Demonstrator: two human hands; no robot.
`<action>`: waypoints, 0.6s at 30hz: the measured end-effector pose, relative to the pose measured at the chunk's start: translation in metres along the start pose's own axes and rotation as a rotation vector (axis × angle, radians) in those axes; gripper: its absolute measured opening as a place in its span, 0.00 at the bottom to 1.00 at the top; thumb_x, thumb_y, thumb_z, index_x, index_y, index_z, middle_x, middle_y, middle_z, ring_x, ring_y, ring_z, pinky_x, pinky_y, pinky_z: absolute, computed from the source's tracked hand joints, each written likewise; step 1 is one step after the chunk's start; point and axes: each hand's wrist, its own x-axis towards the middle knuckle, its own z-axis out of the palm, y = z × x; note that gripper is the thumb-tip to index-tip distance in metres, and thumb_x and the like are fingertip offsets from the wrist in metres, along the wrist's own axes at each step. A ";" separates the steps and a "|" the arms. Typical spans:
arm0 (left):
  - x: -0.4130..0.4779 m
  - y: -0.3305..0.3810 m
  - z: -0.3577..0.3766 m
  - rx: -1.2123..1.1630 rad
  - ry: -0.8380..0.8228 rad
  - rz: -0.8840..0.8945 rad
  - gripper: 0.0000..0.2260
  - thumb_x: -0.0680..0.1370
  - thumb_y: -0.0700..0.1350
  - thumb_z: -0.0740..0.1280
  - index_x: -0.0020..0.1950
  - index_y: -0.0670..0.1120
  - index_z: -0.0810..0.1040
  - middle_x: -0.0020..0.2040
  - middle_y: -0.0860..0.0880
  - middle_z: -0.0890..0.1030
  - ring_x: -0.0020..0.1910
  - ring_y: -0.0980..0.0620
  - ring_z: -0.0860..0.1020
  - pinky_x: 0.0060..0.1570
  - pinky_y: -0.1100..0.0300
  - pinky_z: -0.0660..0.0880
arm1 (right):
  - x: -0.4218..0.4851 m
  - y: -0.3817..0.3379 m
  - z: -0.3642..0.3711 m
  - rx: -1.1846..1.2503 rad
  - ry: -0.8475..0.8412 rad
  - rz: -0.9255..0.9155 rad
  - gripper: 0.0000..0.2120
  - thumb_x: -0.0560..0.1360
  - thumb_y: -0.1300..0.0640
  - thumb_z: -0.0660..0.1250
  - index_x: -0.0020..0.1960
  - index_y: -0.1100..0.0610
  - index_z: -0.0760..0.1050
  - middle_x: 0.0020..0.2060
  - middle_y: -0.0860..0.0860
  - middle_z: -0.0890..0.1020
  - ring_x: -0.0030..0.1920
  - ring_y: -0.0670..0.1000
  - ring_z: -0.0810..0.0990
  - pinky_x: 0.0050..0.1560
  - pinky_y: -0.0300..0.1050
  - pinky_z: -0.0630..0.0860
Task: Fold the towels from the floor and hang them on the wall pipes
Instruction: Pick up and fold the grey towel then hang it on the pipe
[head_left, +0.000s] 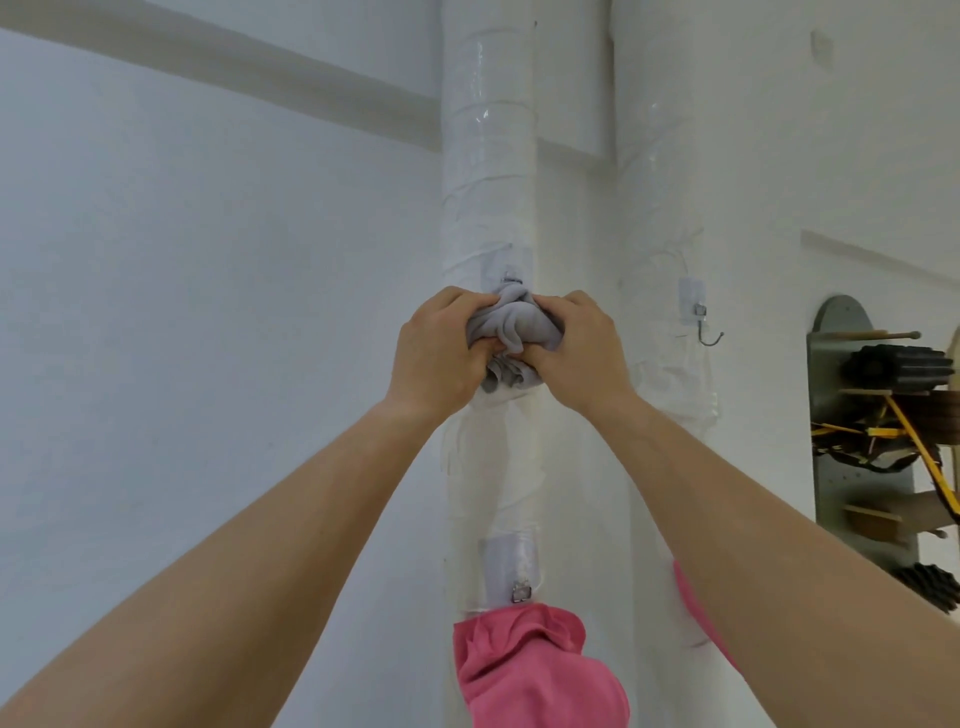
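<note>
Both hands meet at the centre of the frame, pressed up against the left pipe (488, 156). The left hand (441, 353) and the right hand (576, 353) each have a grip curled tight round the grey towel (511, 327), with fingers and thumbs pinching the bunched cloth from either side. The towel is gathered into a wad, not spread flat, probably so that a thick fold can be pushed over the small upper hook (511, 278), which shows just above the cloth. Two hands are likely needed because the hook is short and the fabric is bulky: one steadies while the other feeds the cloth on.

At the bottom centre, a pink towel (530, 670) hangs from the lower hook (521, 591) on the same pipe, so that place is taken. On the right pipe (665, 218), an empty hook (707, 335) sits right of the hands, and a second pink cloth (691, 597) peeks from behind the right forearm. I cannot tell whether the grey towel has caught on its hook.
</note>
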 end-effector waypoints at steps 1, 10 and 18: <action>0.000 0.001 0.000 0.001 -0.005 -0.006 0.15 0.72 0.43 0.71 0.59 0.49 0.82 0.52 0.51 0.82 0.48 0.54 0.78 0.47 0.65 0.71 | -0.001 0.000 0.002 -0.011 -0.006 0.008 0.15 0.70 0.49 0.74 0.55 0.49 0.81 0.43 0.50 0.76 0.41 0.50 0.76 0.40 0.44 0.72; 0.009 0.021 -0.026 0.134 -0.298 -0.053 0.22 0.77 0.52 0.68 0.70 0.51 0.73 0.64 0.50 0.75 0.61 0.48 0.73 0.57 0.56 0.72 | -0.003 -0.021 -0.016 -0.008 -0.310 0.130 0.28 0.69 0.44 0.65 0.69 0.44 0.70 0.60 0.52 0.76 0.55 0.56 0.78 0.57 0.57 0.78; -0.001 0.019 -0.025 -0.006 -0.228 -0.125 0.23 0.75 0.49 0.72 0.70 0.54 0.74 0.64 0.54 0.77 0.59 0.54 0.76 0.56 0.62 0.70 | -0.016 -0.027 -0.026 0.260 -0.263 0.134 0.13 0.80 0.44 0.57 0.56 0.46 0.78 0.46 0.48 0.83 0.46 0.47 0.80 0.47 0.44 0.75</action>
